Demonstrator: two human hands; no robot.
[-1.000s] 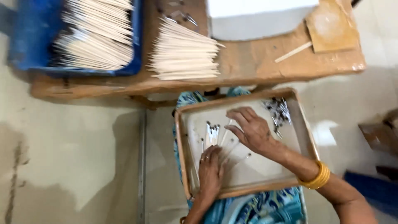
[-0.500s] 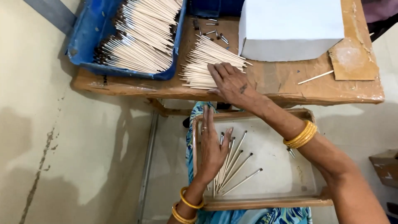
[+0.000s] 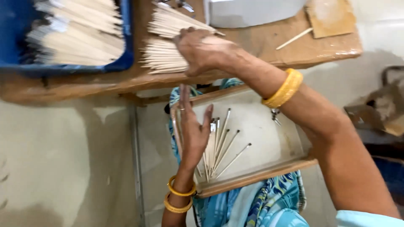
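Since half a second ago, right hand (image 3: 201, 51) has closed its grip over loose sticks (image 3: 166, 54) on the wooden surface (image 3: 320, 46); left hand (image 3: 191, 130), open flat, steadies tipped sticks (image 3: 221, 145) in the lap tray (image 3: 269, 172).

On the worktop (image 3: 320, 50), a stick pile (image 3: 164, 54) lies right of the bin (image 3: 122, 63). Nearer, the tray (image 3: 256, 176) holds sticks (image 3: 221, 147) at its left.

Pale thin sticks (image 3: 162, 56) are lying fanned on the wooden bench at twelve o'clock; metal-tipped sticks (image 3: 221, 145) are lying splayed in the tray (image 3: 256, 176) at six o'clock.
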